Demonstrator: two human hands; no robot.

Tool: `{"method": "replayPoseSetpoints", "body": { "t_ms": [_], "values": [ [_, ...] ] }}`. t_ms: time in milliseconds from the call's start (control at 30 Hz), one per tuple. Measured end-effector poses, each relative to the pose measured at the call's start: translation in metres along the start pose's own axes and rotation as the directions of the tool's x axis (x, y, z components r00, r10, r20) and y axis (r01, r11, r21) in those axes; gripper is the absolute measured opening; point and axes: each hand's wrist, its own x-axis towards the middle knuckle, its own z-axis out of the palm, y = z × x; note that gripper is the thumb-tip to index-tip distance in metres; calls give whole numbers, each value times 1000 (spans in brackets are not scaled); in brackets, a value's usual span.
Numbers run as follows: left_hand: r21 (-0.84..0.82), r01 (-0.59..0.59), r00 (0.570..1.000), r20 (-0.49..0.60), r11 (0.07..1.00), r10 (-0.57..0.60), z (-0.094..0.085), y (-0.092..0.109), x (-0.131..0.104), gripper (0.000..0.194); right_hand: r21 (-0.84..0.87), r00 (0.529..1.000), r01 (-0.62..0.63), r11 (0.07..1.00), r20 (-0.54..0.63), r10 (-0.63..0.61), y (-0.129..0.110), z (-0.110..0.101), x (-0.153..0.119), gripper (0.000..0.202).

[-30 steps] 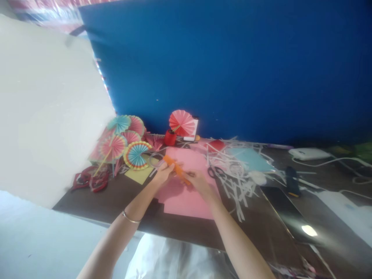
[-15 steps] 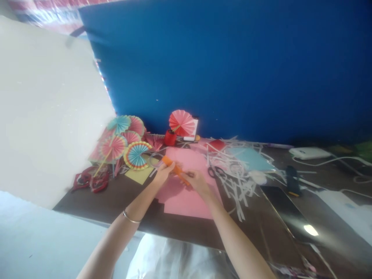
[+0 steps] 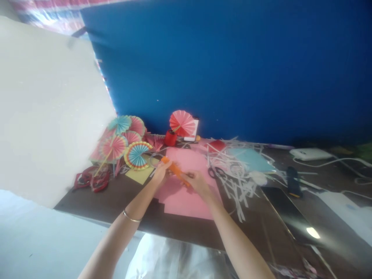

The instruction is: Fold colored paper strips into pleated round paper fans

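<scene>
A narrow folded strip of orange paper point(image 3: 176, 169) slants between my two hands, above a pink sheet point(image 3: 190, 203) on the dark table. My left hand point(image 3: 163, 172) grips its upper left end, fingers closed round it. At the lower right end, my right hand point(image 3: 197, 180) pinches the strip between thumb and fingers. Some of the fingertips are hidden behind the paper. Left of my hands, a yellow sheet point(image 3: 140, 175) lies partly under a round pleated fan point(image 3: 137, 155) in blue, yellow and red.
Several pleated paper fans point(image 3: 113, 147) are piled at the left by a red pouch-like item point(image 3: 100, 182). A pink fan point(image 3: 181, 123) stands in a red holder point(image 3: 170, 138). Rightward lie white paper strips point(image 3: 241, 184), dark-handled scissors point(image 3: 213, 172), a blue sheet point(image 3: 252, 159) and a phone point(image 3: 287, 211).
My left hand has shifted very slightly along the orange strip. My right hand stays nearly where it was, still pinching the lower end.
</scene>
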Motion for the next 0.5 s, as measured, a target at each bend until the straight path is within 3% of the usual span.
{"method": "replayPoseSetpoints", "body": {
  "t_ms": [233,500],
  "values": [
    [1,-42,998,54,999,42,-2,2,0,25,-7,1000,6,1000,-7,-7,4,-2,2,31],
    [-5,-37,999,3,999,37,-1,4,-1,21,-10,1000,12,1000,-12,-12,5,-3,3,26]
  ]
}}
